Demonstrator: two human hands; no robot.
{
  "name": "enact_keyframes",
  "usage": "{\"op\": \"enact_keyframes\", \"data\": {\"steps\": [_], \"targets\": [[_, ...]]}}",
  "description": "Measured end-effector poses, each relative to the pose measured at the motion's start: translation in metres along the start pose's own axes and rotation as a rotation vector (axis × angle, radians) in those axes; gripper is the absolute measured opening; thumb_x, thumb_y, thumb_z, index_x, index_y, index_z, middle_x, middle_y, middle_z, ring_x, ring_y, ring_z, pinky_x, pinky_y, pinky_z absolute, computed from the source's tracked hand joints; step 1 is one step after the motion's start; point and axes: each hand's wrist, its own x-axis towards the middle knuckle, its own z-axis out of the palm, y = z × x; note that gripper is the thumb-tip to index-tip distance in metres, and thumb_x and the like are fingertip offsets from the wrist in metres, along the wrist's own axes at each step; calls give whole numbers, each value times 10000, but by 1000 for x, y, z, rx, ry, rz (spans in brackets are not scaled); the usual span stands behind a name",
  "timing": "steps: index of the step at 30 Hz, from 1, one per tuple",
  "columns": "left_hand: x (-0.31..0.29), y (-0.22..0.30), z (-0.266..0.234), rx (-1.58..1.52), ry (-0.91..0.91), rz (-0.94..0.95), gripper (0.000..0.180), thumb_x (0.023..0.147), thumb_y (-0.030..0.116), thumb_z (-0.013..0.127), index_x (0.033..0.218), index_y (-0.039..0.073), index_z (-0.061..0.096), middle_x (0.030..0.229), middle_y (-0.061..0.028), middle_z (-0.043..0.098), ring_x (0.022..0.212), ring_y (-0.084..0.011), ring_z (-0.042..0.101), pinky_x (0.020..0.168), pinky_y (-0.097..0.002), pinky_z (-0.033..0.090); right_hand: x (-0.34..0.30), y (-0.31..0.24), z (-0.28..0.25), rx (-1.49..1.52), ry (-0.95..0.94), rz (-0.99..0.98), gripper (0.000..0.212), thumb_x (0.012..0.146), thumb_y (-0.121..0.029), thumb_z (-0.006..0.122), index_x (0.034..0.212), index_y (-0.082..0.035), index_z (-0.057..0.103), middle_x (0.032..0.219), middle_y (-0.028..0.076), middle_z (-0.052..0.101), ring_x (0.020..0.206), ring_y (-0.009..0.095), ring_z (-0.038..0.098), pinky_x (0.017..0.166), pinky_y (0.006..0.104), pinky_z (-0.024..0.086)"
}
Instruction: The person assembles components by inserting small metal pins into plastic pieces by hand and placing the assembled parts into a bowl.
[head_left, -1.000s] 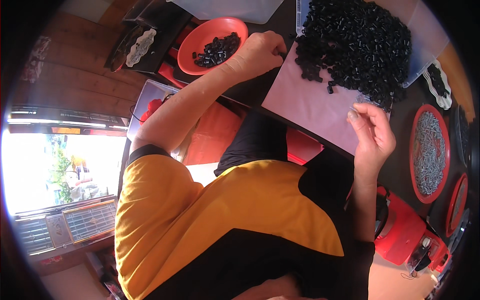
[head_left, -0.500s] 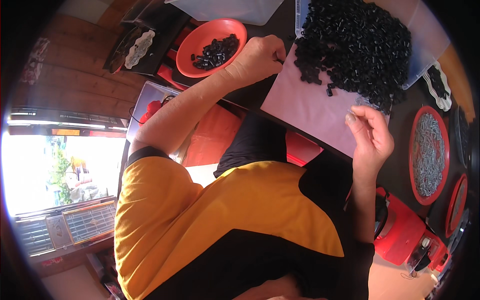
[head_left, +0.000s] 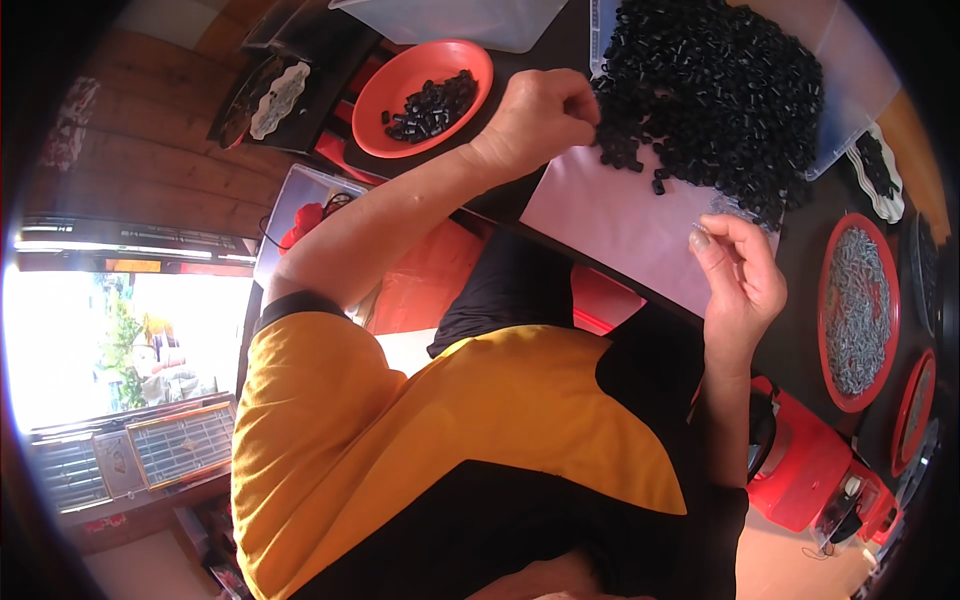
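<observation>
Right hand (head_left: 742, 272): thumb and index pinched nearly closed on a tiny shiny bit (head_left: 699, 227), above the pink sheet's right side; its long axis too small to read. Left hand (head_left: 540, 115): fingers curled at left edge of black pieces (head_left: 725, 90), grip can't tell; knuckles up, forearm from near left. Pieces point every way. Pink sheet (head_left: 600, 215) on dark table (head_left: 795, 335); red bowl (head_left: 375, 92) left; bright window (head_left: 60, 325) far left.
</observation>
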Motion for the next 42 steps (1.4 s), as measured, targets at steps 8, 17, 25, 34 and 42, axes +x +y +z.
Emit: {"op": "enact_keyframes", "data": {"steps": [8,17,25,34,42], "targets": [[16,4,12,-336,-4,-62,157,819,67,712,967,13,709,832,-43,697,710,-84,642,615,-234,535,-1,0,-1,-11,-5,-16,162,853,74,677,1011,41,664,882,33,652,782,90,610,732,203,480],[54,-62,-3,443,189,84,239,753,96,690,983,30,703,916,-141,661,851,-283,650,800,-368,526,-1,0,-2,-25,9,-21,141,827,60,710,959,23,678,854,41,684,782,92,632,732,222,513],[75,-68,-2,610,27,172,231,761,192,666,943,53,699,891,-152,654,861,-349,640,814,-418,514,-1,-1,-2,-19,6,-27,146,836,64,701,973,26,672,868,50,684,799,96,634,745,224,516],[48,-43,-6,411,56,57,231,702,230,731,797,27,675,778,-171,678,784,-366,655,730,-442,531,-1,0,-1,-20,-6,-45,142,837,56,705,971,23,674,857,46,684,774,90,630,723,216,510],[49,49,-43,87,-437,-220,116,862,100,642,909,-1,673,923,-124,700,757,-248,678,621,-333,528,-2,-1,-4,-22,11,-28,149,839,53,702,981,20,673,864,45,687,777,91,633,726,220,511]]}}
